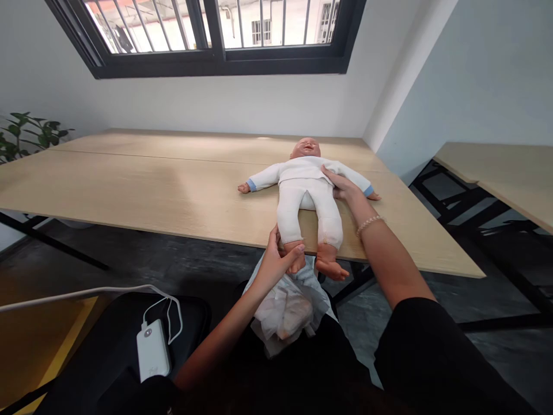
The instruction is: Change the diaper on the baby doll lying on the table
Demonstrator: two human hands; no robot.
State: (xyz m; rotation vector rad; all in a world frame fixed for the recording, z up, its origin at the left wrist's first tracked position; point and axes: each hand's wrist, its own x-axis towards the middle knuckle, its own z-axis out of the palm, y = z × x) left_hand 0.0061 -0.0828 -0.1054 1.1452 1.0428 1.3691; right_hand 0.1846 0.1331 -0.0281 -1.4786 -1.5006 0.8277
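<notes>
A baby doll (307, 190) in a white top and white trousers lies on its back on the wooden table (164, 190), its feet hanging over the near edge. My left hand (276, 262) is closed round the doll's ankle at the cuff of one trouser leg. My right hand (341, 184) rests at the doll's waist, fingers curled on the hem of the white top. A bead bracelet (369, 223) circles my right wrist. A crumpled white cloth or nappy (287, 311) lies in my lap below the doll's feet.
A white power bank (152, 349) with a white cable lies on a black seat at lower left. A second wooden table (496, 167) stands to the right. A potted plant (26, 135) is at the far left, and a barred window (216, 29) is above.
</notes>
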